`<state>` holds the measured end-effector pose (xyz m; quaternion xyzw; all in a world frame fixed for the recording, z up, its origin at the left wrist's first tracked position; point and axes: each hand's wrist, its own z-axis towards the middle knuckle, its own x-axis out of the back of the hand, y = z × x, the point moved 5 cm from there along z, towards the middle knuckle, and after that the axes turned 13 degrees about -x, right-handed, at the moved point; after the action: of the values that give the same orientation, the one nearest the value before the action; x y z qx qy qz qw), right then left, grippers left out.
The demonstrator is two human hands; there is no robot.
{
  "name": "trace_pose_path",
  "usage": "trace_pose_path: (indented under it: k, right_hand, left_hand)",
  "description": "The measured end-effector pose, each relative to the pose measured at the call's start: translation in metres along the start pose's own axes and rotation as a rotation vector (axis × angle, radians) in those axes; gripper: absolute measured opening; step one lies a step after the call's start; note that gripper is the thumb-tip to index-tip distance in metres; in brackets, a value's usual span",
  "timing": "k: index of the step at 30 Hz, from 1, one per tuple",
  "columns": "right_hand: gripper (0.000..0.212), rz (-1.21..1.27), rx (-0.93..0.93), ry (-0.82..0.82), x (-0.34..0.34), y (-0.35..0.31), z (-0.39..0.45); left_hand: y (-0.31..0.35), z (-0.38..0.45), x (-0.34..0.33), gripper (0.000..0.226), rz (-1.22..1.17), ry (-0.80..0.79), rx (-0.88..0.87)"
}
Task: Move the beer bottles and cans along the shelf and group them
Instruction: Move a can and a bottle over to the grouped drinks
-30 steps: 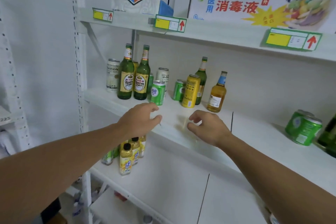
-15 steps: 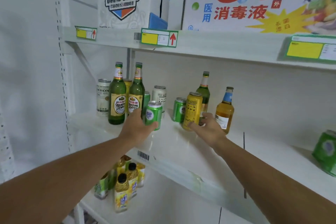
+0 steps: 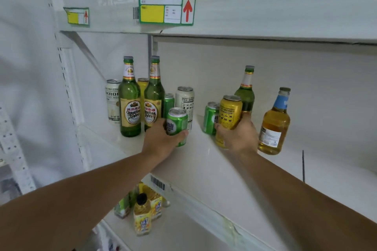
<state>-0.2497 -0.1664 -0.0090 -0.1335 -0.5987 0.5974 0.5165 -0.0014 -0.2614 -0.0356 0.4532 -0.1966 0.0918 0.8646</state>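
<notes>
My left hand grips a green can on the white shelf. My right hand grips a tall yellow can. Touching that can's left side stands another green can. Two green Yanjing bottles stand at the left, with a white can and a yellow can behind them. A slim green can and a white can stand behind my left hand. A third green bottle is behind the yellow can. An amber bottle stands to the right.
A shelf above carries price tags and cartons. Below, a lower shelf holds small yellow drink bottles. The white upright bounds the shelf at the left. Bare shelf surface lies to the right of the amber bottle.
Both hands reached from the shelf's front edge up to the cans; the left now grips the green can and the right grips the yellow can. The camera moved closer.
</notes>
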Motion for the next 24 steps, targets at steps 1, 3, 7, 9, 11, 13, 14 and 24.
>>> trace_pose_path:
  k: [1, 3, 7, 9, 11, 13, 14, 24]
  right_hand:
    - [0.07, -0.003, 0.01, 0.01, 0.003, 0.0, -0.001]
    - [0.072, -0.01, 0.026, 0.013, 0.01, -0.001, -0.004]
    - [0.064, -0.01, 0.024, -0.002, 0.03, -0.005, -0.019]
    - [0.059, -0.013, 0.022, 0.01, 0.048, -0.009, -0.03]
    - [0.058, -0.003, 0.016, 0.024, 0.069, -0.012, -0.044]
    - [0.059, 0.002, 0.02, 0.042, 0.093, -0.012, -0.062]
    - [0.06, 0.005, 0.022, 0.05, 0.104, -0.011, -0.073]
    - [0.06, -0.057, -0.089, 0.187, 0.231, 0.034, -0.192]
  left_hand:
    - [0.001, -0.001, 0.002, 0.052, -0.001, -0.005, -0.01]
    - [0.004, -0.003, 0.005, 0.052, -0.01, -0.032, -0.019]
    - [0.02, -0.013, 0.009, 0.046, -0.049, -0.09, -0.046]
    - [0.035, -0.02, 0.012, 0.041, -0.091, -0.095, -0.056]
    - [0.051, -0.028, 0.015, 0.034, -0.099, -0.119, -0.097]
    - [0.068, -0.038, 0.018, 0.032, -0.119, -0.149, -0.146]
    - [0.074, -0.044, 0.019, 0.034, -0.14, -0.154, -0.159]
    - [0.142, -0.136, -0.026, 0.041, -0.359, -0.32, -0.2]
